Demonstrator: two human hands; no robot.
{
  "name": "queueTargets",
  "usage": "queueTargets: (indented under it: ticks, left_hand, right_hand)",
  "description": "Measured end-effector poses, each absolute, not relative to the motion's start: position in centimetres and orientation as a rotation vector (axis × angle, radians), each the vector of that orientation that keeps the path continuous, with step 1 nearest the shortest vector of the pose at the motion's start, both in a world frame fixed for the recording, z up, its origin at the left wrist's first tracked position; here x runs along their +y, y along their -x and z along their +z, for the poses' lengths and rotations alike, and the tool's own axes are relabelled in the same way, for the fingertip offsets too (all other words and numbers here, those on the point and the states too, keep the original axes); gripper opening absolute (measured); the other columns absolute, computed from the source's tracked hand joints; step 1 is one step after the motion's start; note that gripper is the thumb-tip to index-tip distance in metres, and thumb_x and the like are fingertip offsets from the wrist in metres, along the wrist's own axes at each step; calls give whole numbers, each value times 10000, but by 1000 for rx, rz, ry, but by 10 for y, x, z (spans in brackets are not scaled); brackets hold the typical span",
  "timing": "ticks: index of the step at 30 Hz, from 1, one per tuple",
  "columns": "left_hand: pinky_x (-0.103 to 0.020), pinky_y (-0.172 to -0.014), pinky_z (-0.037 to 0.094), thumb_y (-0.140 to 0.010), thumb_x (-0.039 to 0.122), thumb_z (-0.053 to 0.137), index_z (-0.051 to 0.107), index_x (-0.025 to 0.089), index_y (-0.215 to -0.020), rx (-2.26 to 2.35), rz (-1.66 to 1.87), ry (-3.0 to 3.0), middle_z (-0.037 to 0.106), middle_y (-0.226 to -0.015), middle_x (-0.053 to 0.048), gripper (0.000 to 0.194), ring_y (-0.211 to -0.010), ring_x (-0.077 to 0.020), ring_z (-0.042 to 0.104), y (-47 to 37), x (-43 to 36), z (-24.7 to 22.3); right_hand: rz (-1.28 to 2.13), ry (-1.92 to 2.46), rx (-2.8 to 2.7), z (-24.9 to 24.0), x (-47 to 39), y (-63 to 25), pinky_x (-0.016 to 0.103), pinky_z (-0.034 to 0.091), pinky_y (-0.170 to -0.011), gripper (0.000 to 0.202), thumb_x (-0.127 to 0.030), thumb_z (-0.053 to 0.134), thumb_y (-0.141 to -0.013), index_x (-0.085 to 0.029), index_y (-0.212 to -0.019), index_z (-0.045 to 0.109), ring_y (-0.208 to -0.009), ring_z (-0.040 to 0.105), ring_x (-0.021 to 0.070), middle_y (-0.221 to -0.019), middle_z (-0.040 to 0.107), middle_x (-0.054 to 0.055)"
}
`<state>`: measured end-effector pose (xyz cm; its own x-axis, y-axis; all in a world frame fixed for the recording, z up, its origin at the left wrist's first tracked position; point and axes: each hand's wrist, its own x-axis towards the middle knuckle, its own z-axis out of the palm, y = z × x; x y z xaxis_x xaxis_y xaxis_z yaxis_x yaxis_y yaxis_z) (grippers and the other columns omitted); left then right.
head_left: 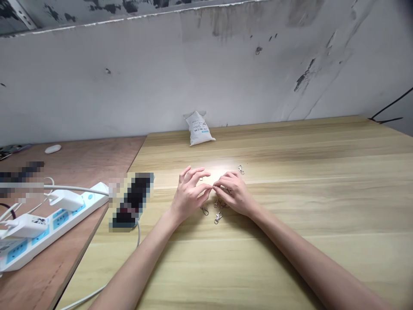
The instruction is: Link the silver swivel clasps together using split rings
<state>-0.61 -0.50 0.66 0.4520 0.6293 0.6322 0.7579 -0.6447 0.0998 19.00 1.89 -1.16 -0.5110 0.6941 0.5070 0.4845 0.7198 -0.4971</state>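
- In the head view, the landmark is the white packet (199,128), standing on the wooden table (309,185) against the wall (129,77); its dark print and blue label patch are too small to read.
- Your left hand (189,191) is on your side of the packet, thumb and index tips pressed together, other fingers spread; what they pinch is too small to tell.
- Your right hand (237,193), nearer you and right of the packet, has thumb and index pinched against the left hand's tips; a small metal piece (227,189) shows between its fingers.
- One silver clasp (218,217) lies toward you and slightly right of the packet; another clasp-and-ring piece (241,169) lies closer to it, on its right.
- More small metal rings (217,202) lie by your hands, partly covered.
- Left of the packet and toward you are a pixelated dark device (134,200) and a white power strip (56,226) with blue socket panels; no brand is readable.
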Motion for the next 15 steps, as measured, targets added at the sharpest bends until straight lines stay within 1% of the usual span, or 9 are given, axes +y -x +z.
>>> queueTargets:
  ticks: [8, 13, 15]
  left_hand:
    - [-486, -1116, 318, -833, 131, 618, 673, 246, -784, -1122, -902, 2478, 699, -1122, -7, 136, -1164, -224, 591, 1, -7, 6]
    - [-501, -1105, 319, -805, 128, 616, 652, 229, -756, -1216, -902, 2420, 698, -1121, -20, 118, -1173, -248, 584, -2, -10, 5]
    - [-516, -1102, 312, -799, 141, 628, 651, 222, -757, -1292, -911, 2398, 694, -1121, -26, 94, -1180, -262, 575, -1, -10, 5]
  right_hand:
    - [308, 848, -2259, -12, 17, -188, 389, 356, -871, 192, -214, 483, -953, -219, -839, 638, -787, 536, 185, -760, 681, 19]
    - [163, 886, -2232, -13, 16, -185, 396, 371, -888, 165, -228, 547, -925, -219, -795, 649, -776, 546, 185, -741, 691, 11]
    - [77, 901, -2204, -11, 15, -183, 402, 375, -900, 194, -250, 565, -926, -220, -750, 642, -774, 550, 186, -742, 696, 12]
